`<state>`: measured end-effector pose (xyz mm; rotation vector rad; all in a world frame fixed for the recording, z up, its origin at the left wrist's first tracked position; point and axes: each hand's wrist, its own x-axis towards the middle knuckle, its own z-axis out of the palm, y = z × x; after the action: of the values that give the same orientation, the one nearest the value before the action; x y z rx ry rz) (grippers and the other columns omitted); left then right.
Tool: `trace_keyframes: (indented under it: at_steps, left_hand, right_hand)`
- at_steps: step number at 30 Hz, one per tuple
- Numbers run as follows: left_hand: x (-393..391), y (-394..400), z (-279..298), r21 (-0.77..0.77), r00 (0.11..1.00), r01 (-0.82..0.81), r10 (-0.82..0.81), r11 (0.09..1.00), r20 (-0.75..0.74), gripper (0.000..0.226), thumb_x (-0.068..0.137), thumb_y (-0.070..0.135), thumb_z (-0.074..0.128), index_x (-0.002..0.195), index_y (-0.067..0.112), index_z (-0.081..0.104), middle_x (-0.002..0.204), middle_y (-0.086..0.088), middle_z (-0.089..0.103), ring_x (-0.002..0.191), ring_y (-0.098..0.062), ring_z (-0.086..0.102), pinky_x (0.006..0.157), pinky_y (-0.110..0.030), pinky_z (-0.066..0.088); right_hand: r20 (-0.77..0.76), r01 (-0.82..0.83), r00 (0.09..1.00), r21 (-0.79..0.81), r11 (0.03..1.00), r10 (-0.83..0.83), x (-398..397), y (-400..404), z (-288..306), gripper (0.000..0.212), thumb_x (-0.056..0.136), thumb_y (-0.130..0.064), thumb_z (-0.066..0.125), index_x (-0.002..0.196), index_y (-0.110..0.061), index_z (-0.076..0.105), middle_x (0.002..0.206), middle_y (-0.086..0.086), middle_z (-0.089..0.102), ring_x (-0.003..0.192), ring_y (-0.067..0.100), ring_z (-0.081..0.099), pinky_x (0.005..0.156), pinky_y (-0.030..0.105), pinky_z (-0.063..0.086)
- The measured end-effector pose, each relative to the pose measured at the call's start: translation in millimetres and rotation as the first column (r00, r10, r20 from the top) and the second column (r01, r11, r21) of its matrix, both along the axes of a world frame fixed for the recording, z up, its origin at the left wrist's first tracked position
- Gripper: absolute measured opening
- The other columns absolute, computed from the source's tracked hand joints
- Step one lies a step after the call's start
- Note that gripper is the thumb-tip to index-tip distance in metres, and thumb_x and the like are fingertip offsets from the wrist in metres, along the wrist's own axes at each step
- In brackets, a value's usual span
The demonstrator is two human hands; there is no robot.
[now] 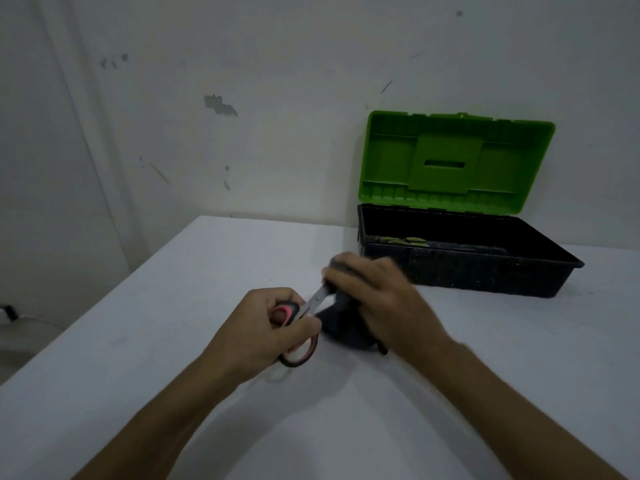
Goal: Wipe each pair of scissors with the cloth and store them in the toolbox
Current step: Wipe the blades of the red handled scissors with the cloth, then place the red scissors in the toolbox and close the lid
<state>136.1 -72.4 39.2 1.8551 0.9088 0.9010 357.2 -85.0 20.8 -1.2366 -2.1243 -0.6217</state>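
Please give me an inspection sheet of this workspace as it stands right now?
Surface: white table, bare apart from the job's things.
Job's things: scissors with red-black handles; dark cloth around the blades; toolbox open, green lid up, yellow-green items inside.
Clutter: nothing seen.
Hands: left hand grips the scissor handles; right hand presses the cloth on the blades.
Cables: one on the floor, far left.
Surroundings: scuffed white wall.

We see bright, smooth metal blades with black-and-red plastic handles on the scissors (313, 301), a matt dark fabric cloth (341, 332), a dusty, speckled black plastic toolbox base (485, 271) with its slightly glossy green plastic lid (457, 161), and a smooth matt white tabletop (173, 306).
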Motion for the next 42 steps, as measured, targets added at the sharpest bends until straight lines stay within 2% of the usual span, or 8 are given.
trace_keyframes:
  at_steps: [7,11,14,17,21,29,37,42]
  left_hand:
    - [-17,5,6,0.007,0.994,-0.108,0.109,0.994,-0.031,0.021,0.083,0.020,0.074,0.074,0.003,0.063,0.055,-0.006,0.046,0.042,-0.011,0.037,0.039,-0.017,0.032]
    - [-17,-4,10,0.124,0.994,-0.107,0.109,0.986,-0.003,0.019,0.082,0.019,0.074,0.071,0.009,0.063,0.054,-0.003,0.044,0.046,-0.012,0.037,0.044,-0.019,0.033]
    - [-29,-11,16,0.164,0.996,-0.086,0.086,0.983,0.005,0.019,0.082,0.019,0.074,0.071,0.008,0.063,0.054,-0.004,0.044,0.046,-0.012,0.038,0.044,-0.018,0.034]
    - [-46,-5,21,0.089,0.995,-0.098,0.096,0.991,0.026,0.020,0.083,0.015,0.073,0.068,0.009,0.061,0.050,-0.001,0.049,0.041,-0.008,0.043,0.041,-0.016,0.036]
    - [-50,17,28,0.029,0.984,-0.157,0.154,0.987,0.093,0.017,0.087,0.018,0.070,0.075,0.008,0.063,0.057,-0.006,0.065,0.049,-0.013,0.056,0.048,-0.024,0.045]
    - [29,61,38,-0.012,0.969,-0.160,0.160,0.987,0.191,0.029,0.094,0.024,0.060,0.079,-0.001,0.053,0.065,-0.006,0.058,0.055,-0.003,0.053,0.057,-0.017,0.044]
    - [159,97,66,-0.055,0.974,0.073,-0.060,0.996,0.217,0.024,0.097,0.024,0.056,0.082,0.009,0.067,0.066,0.001,0.060,0.059,-0.005,0.054,0.052,-0.014,0.042]
    - [216,132,74,0.098,0.973,0.102,-0.080,0.990,-0.215,0.040,0.098,0.032,0.053,0.061,0.029,0.068,0.048,0.019,0.063,0.046,0.007,0.056,0.055,-0.016,0.040]
  right_hand:
    - [-0.324,0.149,0.941,0.127,0.981,-0.101,-2,-10,28,0.061,0.076,0.011,0.067,0.133,-0.009,0.059,0.133,0.008,0.056,0.105,0.029,0.054,0.094,0.036,0.046]
    - [-0.014,-0.151,0.988,0.146,0.978,0.155,-37,-15,20,0.046,0.084,0.006,0.064,0.125,-0.013,0.066,0.134,0.007,0.058,0.096,0.030,0.058,0.084,0.037,0.049]
    - [-0.168,-0.074,0.981,0.108,0.991,0.092,-25,2,16,0.052,0.081,0.007,0.062,0.128,-0.015,0.065,0.137,0.003,0.056,0.102,0.027,0.057,0.092,0.033,0.047]
    - [-0.438,0.097,0.885,-0.158,0.983,-0.158,-14,19,20,0.063,0.076,0.005,0.064,0.131,-0.024,0.061,0.138,-0.006,0.054,0.120,0.020,0.054,0.104,0.032,0.042]
    - [-0.384,-0.068,0.910,-0.510,0.858,-0.156,-24,12,20,0.059,0.081,-0.039,0.075,0.134,-0.047,0.051,0.144,-0.020,0.041,0.131,-0.003,0.036,0.109,0.025,0.033]
    - [-0.709,-0.279,0.679,-0.488,0.827,-0.189,-24,5,58,0.013,0.090,-0.038,0.065,0.086,-0.030,0.075,0.085,-0.015,0.072,0.082,0.007,0.067,0.079,0.040,0.057]
    - [-0.646,0.047,0.651,-0.491,0.870,-0.399,71,25,92,0.007,0.082,-0.029,0.076,0.089,-0.028,0.074,0.075,-0.012,0.072,0.070,-0.001,0.067,0.069,0.029,0.058]
    - [-0.304,0.456,0.714,-0.480,0.749,-0.630,160,48,112,0.010,0.084,-0.031,0.073,0.093,-0.030,0.076,0.081,-0.014,0.073,0.073,0.001,0.064,0.070,0.022,0.051]
